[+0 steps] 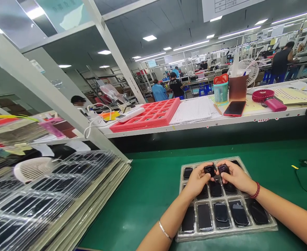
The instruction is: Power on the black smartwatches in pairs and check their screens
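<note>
While hovering over the far end of the clear blister tray on the green mat: left hand pinching one small black part, right hand pinching a second black part. Two hands, two parts, almost touching. Left of that tray, a leaning stack of filled trays.

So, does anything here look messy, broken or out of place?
Nothing stands out. The left hand and right hand each hold a small black part over the clear tray, which lies flat on the green mat.
</note>
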`<state>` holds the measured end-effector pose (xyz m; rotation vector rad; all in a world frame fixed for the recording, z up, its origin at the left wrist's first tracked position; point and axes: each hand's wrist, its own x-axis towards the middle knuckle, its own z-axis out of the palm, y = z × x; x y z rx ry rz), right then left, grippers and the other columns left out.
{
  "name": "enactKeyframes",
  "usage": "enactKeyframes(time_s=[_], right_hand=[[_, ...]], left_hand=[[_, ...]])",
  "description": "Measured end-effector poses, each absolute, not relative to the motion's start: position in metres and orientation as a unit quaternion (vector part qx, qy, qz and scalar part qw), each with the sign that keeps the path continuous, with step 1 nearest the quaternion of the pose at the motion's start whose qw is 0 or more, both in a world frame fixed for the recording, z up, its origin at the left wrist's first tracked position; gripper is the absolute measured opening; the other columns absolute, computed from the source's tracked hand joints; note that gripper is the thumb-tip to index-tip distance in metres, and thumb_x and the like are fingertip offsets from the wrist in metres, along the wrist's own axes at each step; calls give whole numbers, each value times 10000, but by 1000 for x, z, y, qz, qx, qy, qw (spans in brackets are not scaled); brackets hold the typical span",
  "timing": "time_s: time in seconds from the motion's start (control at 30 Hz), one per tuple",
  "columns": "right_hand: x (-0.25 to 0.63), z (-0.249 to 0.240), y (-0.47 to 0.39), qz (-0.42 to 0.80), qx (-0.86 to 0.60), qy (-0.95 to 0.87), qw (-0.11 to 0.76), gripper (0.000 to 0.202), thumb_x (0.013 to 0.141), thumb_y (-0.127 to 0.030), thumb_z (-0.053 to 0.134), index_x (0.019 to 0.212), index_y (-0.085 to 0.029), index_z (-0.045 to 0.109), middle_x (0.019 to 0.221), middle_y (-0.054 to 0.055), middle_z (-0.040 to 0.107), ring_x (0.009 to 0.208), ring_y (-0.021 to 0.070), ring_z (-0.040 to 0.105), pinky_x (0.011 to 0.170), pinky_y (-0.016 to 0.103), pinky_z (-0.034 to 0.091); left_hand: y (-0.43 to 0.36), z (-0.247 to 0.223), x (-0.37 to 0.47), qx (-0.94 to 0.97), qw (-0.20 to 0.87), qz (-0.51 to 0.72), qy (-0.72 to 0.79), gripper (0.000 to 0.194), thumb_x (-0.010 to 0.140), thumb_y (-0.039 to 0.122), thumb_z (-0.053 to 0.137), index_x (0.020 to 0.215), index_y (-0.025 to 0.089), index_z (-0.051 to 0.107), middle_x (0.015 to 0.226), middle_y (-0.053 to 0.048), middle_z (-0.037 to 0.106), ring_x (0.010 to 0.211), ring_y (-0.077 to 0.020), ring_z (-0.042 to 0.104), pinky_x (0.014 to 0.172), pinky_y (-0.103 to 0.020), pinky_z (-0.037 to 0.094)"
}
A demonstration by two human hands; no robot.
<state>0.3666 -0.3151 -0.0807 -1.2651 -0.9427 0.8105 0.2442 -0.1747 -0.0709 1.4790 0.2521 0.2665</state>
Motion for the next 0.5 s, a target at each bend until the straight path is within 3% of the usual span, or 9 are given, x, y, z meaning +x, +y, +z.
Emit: enactKeyframes(time_s=[0.2, 0.5], right_hand=[[366, -79, -315, 351, -541, -423, 636, 328, 724, -130, 558, 1030, -222, 484, 902, 7, 563, 648, 119, 554, 600, 262, 479], [365, -78, -315, 350, -553, -419, 629, 242, 747, -154, 533, 978, -214, 489, 838, -7, 568, 555, 95, 521, 548, 249, 460]], left_hand=[[-178, -65, 243, 658, 735, 120, 112, 428, 671, 92, 578, 1089, 183, 550, 969, -56, 640, 686, -124, 616, 679, -258, 457], [-174, -73, 245, 684, 711, 118, 111, 375, 728, 132, 537, 1103, 156, 548, 947, -79, 654, 648, -123, 620, 514, -194, 394]])
